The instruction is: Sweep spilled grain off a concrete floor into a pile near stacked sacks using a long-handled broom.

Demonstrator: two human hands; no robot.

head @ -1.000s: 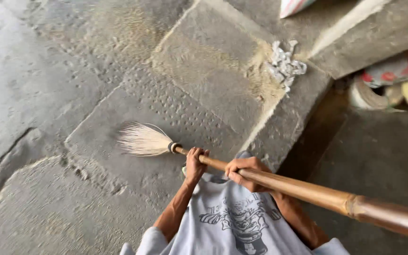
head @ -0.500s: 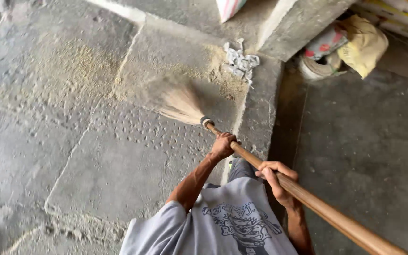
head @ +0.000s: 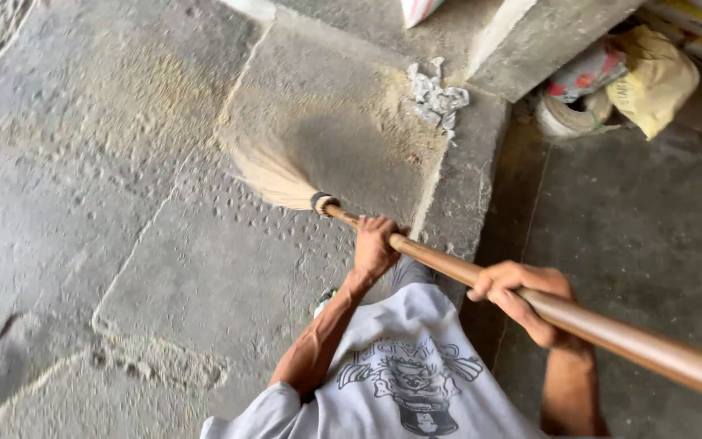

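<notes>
So we had the broom (head: 416,248) in both hands, long wooden handle running diagonally from the lower right corner up toward the middle of the shot. Left hand (head: 375,244) was the forward one, grip clamped round the handle just behind the dark band where the bristles (head: 274,179) start. Right hand (head: 522,297) was further back along the handle, fingers curled tight around it too, knuckles up. Both wrapped fully, no gaps we could see.

Bristle end was pale, straw-coloured and fanned out, pressed onto the stone floor (head: 123,203), a bit blurred. W/ the broom head as reference: yellowish sawdust-looking dust (head: 148,89) was spread on the slabs to the left of it and just beyond it, more of it well behind, near the bottom left. A small heap of crumpled whitish scraps (head: 436,99) sat beyond and right of the bristles, near the edge of the raised slab, approx where the floor steps down. Further right of that, well apart from the broom head, a yellow sack (head: 652,77) and a patterned bag (head: 587,73) were bunched against a concrete block (head: 546,41).

Our grey printed t-shirt (head: 400,374) filled the bottom of the view, under the handle.
</notes>
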